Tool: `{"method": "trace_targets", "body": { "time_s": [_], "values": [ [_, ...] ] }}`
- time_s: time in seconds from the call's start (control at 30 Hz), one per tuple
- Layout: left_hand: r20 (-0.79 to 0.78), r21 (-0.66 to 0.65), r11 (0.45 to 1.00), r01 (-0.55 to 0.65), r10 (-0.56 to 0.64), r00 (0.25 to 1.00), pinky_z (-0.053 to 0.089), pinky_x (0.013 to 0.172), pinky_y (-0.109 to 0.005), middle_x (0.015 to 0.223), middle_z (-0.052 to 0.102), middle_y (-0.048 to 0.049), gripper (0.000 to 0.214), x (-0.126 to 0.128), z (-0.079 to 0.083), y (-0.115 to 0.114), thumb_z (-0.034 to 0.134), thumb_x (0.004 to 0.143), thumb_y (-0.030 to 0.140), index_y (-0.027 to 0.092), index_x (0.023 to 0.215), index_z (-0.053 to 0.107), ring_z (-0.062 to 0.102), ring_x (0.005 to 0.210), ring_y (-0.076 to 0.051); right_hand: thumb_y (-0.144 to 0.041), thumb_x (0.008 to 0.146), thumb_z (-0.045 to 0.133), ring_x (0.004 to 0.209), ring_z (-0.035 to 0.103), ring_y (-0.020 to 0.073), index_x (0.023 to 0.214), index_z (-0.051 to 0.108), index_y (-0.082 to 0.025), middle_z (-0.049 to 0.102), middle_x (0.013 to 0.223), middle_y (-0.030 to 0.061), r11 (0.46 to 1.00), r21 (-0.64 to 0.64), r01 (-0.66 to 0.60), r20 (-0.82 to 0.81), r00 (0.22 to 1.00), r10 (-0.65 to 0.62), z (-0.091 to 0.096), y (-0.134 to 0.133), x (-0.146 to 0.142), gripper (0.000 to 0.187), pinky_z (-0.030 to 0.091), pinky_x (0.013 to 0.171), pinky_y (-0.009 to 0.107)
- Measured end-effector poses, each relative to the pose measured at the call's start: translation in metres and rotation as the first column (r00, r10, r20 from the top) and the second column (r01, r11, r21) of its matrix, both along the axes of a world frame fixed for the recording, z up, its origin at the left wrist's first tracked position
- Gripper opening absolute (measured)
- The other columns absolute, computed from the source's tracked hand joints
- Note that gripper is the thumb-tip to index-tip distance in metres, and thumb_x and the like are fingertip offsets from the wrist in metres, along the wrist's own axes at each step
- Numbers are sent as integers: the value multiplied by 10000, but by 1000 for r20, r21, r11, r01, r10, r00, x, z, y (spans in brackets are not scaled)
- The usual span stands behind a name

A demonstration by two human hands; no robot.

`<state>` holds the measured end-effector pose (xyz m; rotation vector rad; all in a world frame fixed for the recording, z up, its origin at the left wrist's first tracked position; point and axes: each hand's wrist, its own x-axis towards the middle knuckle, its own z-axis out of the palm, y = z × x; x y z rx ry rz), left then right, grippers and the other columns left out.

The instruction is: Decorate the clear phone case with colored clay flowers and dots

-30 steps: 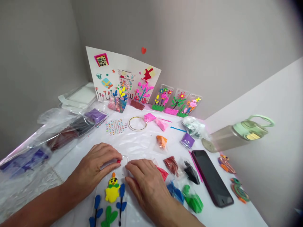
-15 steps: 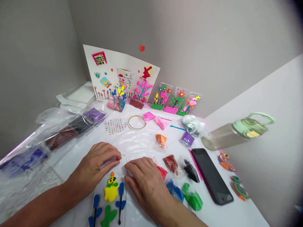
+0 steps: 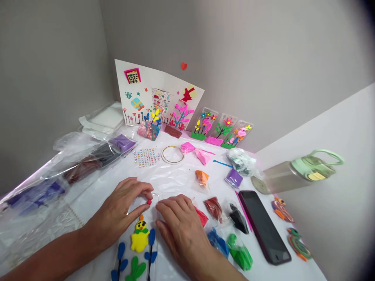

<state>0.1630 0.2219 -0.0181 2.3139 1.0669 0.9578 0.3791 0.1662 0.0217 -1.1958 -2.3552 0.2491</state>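
Note:
Between the thumb and forefinger of my left hand point(image 3: 121, 208) is a small red clay ball point(image 3: 149, 202). The hand hovers over the top part of a clear phone case point(image 3: 156, 218) lying flat on the table. My right hand point(image 3: 183, 224) lies palm down beside the case, fingers stretched along its right edge and holding nothing visible. On the case sit a yellow clay chick point(image 3: 140, 238) with an orange tip on its head, blue clay leaves on black stems point(image 3: 151, 246) at both sides, and a green clay plant point(image 3: 135, 269) below.
Right of my hands lie bagged clay pieces, among them green point(image 3: 240, 251) and brown point(image 3: 213, 207), and a dark phone point(image 3: 265, 226). A bottle point(image 3: 281, 177) lies beyond. Decorated cases point(image 3: 202, 134) and a picture sheet point(image 3: 164, 80) lean at the back. Plastic packs point(image 3: 84, 168) line the left.
The view has shifted slightly, so everything sits a little lower and to the right. The red ball in my left fingertips shows more fully. My right hand has barely moved.

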Motion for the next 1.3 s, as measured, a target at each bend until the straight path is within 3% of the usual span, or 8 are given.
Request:
{"method": "trace_targets", "body": {
  "time_s": [0.1, 0.27, 0.5, 0.67, 0.97, 1.3],
  "values": [
    [-16, 36, 999, -23, 24, 1000, 434, 1137, -392, 1021, 756, 65, 327, 0, -3, -1, 601, 1018, 339, 330, 1321, 478, 668, 1115, -224, -167, 1066, 482, 1186, 656, 281, 1202, 605, -157, 748, 1247, 95, 997, 62, -54, 53, 997, 51, 2, 0, -2, 184, 489, 1064, 477],
    [-47, 47, 998, -40, 42, 998, 474, 1128, -412, 1060, 758, 61, 386, 1, -3, -2, 608, 1001, 273, 342, 1345, 447, 685, 1122, -223, -173, 1081, 460, 1366, 578, 300, 1243, 606, -161, 694, 1413, 53, 985, 128, -113, 165, 982, 92, 0, -1, -3, 218, 461, 1145, 530],
    [-1, -68, 998, -16, 16, 1000, 514, 1083, -421, 1073, 747, 66, 516, -2, -3, -1, 679, 934, 196, 382, 1351, 440, 657, 1174, -233, -164, 1065, 492, 1386, 573, 306, 1271, 608, -156, 684, 1429, 64, 986, 124, -114, 198, 976, 88, -7, -1, -3, 236, 479, 1158, 554],
    [47, -178, 984, -15, 24, 999, 524, 1056, -410, 1114, 722, 38, 467, -9, -7, 0, 636, 946, 189, 370, 1345, 477, 650, 1155, -220, -162, 1051, 544, 1415, 549, 285, 1266, 618, -167, 680, 1432, 59, 985, 125, -116, 213, 973, 88, -11, -3, -2, 227, 433, 1214, 536],
    [47, -227, 974, -25, 36, 998, 506, 1084, -396, 1115, 712, 34, 427, -11, -12, 0, 614, 955, 210, 360, 1339, 505, 637, 1178, -207, -181, 1049, 576, 1430, 533, 259, 1216, 635, -173, 694, 1409, 52, 980, 154, -126, 228, 970, 88, -16, -4, -2, 177, 399, 1243, 526],
    [29, -245, 969, -37, 46, 999, 509, 1097, -444, 1133, 738, -10, 370, -10, -10, -2, 571, 960, 222, 314, 1318, 546, 628, 1230, -248, -300, 1090, 532, 1446, 520, 280, 1242, 628, -171, 672, 1447, 69, 987, 80, -136, 256, 960, 111, -11, -5, -3, 222, 413, 1234, 571]
  ]
}}
